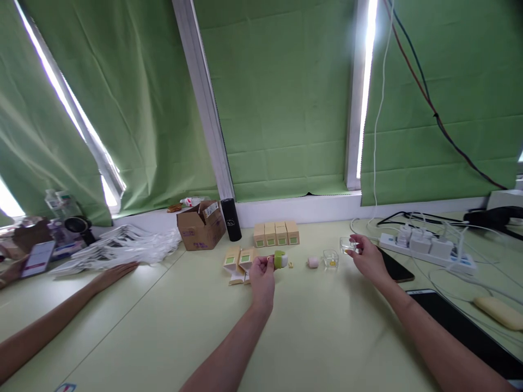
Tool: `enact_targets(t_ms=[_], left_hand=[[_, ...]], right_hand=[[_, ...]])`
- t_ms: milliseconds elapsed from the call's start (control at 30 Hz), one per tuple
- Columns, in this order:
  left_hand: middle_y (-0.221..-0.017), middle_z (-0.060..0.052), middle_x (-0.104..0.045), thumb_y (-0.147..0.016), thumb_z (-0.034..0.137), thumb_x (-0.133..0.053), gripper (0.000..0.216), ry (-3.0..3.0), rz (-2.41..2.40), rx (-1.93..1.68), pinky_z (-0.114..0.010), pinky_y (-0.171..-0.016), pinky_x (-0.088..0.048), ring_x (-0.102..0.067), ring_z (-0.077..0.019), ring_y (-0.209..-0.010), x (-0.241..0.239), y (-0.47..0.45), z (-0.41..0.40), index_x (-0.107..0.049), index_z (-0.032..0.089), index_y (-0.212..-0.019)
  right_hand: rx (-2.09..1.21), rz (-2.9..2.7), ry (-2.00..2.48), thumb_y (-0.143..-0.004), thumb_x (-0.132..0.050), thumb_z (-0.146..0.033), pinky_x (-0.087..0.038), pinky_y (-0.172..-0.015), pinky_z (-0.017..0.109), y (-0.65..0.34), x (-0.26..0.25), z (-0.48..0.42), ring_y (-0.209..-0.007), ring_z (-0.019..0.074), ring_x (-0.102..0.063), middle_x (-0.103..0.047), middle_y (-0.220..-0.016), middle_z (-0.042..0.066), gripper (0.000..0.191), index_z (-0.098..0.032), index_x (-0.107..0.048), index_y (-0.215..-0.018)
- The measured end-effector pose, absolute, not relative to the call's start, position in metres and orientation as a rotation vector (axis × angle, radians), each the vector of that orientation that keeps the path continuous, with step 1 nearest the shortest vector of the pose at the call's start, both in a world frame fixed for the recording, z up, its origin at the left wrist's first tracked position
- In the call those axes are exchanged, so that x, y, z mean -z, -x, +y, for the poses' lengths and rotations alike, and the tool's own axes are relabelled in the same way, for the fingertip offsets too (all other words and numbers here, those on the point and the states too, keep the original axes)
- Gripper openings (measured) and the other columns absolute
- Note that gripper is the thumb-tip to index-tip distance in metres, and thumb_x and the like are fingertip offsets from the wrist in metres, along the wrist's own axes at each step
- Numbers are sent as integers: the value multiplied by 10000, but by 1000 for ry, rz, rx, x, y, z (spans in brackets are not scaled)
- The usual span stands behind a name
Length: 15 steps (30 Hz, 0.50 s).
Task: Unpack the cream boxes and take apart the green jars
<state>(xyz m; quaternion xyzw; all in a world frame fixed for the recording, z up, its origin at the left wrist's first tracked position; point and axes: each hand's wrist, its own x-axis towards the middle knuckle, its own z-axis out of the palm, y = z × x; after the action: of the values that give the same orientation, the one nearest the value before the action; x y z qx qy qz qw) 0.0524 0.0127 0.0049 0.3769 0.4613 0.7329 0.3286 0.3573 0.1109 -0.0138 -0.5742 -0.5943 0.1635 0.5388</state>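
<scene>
**Pale-green worktable under green blinds: two hands, small parts, cartons**

Left hand (262,274): closed in a pinch, thumb and fingers on a green-and-white piece (280,259) held just above the tabletop (310,337); a tiny yellow bit (290,265) lies just past it.

Right hand (369,256): fingers curled round a clear shell (347,245), lifted off the surface; how firm the hold is, too small to tell.

Between the two hands: a pink piece (312,262) and a clear cup (330,259) with something yellow inside; both rest loose on the table.

Just to the outer side of the left hand: two opened cartons (237,262), flaps out.

Beyond the left hand, towards the window: four closed cartons (276,233) in a touching row; by the look of it four are finished, two stand open, and the loose pieces are in no carton.

Farther out: black cylinder (231,219); brown cardboard box (201,225); heap of clear bags (131,247), another person's hand (118,270) at its edge.

Beyond the right hand: dark phone (395,270); power strip (425,247) with plugs.
</scene>
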Motion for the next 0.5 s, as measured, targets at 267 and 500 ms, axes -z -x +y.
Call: enact_targets(t_ms=[267,500], left_hand=[[-825,-47,-726,-702,666,-842,561,-1001,1213,-1912,-355,-829,-577,-692,-181,-804,-3,-52,13,-633,164,-840],[-835,-57,-735,-692,666,-848,563,-999,1211,-1914,-359,-829,-570,-693,-190,-816,-2,-52,14,-639,163,-835]], right_hand=[[-408,-1595,1517,-715,-610,-101,-519,-846,365,-360,34,115,-911,257,-709,-771,-1056,123,387,-175,-726,-1076],[-396,-1684,1527,-772,-590,-91,-533,-936,347,-354,41,119,-1024,244,-729,-766,-1188,125,464,-168,-701,-1216]])
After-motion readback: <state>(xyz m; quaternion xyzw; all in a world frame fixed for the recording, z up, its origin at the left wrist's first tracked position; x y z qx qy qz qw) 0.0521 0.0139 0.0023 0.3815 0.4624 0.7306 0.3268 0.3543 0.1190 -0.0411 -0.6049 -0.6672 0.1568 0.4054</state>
